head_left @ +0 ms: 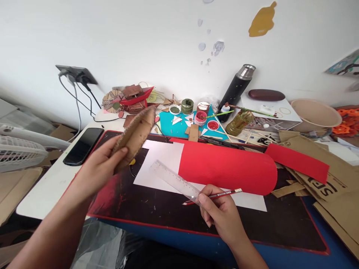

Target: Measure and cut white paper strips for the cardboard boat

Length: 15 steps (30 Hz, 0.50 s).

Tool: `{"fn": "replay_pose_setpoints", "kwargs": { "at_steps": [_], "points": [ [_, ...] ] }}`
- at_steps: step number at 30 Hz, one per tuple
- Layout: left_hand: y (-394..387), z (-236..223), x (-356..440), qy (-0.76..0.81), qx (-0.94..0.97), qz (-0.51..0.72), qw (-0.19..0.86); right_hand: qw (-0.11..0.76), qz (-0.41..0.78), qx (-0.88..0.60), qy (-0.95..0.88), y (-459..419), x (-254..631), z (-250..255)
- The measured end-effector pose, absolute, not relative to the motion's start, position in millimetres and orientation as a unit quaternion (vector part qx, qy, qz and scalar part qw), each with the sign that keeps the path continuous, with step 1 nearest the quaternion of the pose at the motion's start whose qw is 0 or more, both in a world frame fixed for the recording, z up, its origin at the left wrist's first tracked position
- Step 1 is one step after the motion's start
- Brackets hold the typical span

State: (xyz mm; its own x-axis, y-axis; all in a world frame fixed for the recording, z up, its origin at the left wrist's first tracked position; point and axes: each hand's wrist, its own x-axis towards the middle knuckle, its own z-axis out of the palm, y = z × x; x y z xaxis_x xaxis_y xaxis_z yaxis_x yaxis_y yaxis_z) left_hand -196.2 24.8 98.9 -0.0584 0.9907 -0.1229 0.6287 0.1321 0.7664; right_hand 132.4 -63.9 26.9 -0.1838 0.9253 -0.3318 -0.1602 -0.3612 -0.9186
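Observation:
My left hand (105,162) grips a boat-shaped piece of brown cardboard (137,136), raised and tilted above the desk's left side. Between the fingers of my right hand (217,209) are a clear plastic ruler (175,179) and a red-and-black pencil (224,194) with a white eraser end. The ruler points up and left over a white paper sheet (154,160). A large roll of red corrugated card (227,166) lies on that sheet, just beyond my right hand. Underneath is a dark desk mat (168,215) with a red edge.
A black phone (83,146) lies at left, near a white fan (21,149). Along the back stand paint jars (187,106), a small red boat model (134,98) and a black thermos (237,87). Cardboard sheets (308,160) and a red strip (297,162) are piled at right.

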Motion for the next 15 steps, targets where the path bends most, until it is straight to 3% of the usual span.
{"fn": "replay_pose_setpoints", "kwargs": {
  "at_steps": [6,15],
  "points": [
    [72.8,111.8,-226.2,0.714,0.663,0.147,0.169,0.417,0.66,-0.492,-0.386,-71.3,140.3,16.9],
    [132.2,74.9,-216.3,0.685,0.714,0.059,0.132,0.42,0.666,-0.503,-0.355,-80.2,145.3,9.9]
  ]
}}
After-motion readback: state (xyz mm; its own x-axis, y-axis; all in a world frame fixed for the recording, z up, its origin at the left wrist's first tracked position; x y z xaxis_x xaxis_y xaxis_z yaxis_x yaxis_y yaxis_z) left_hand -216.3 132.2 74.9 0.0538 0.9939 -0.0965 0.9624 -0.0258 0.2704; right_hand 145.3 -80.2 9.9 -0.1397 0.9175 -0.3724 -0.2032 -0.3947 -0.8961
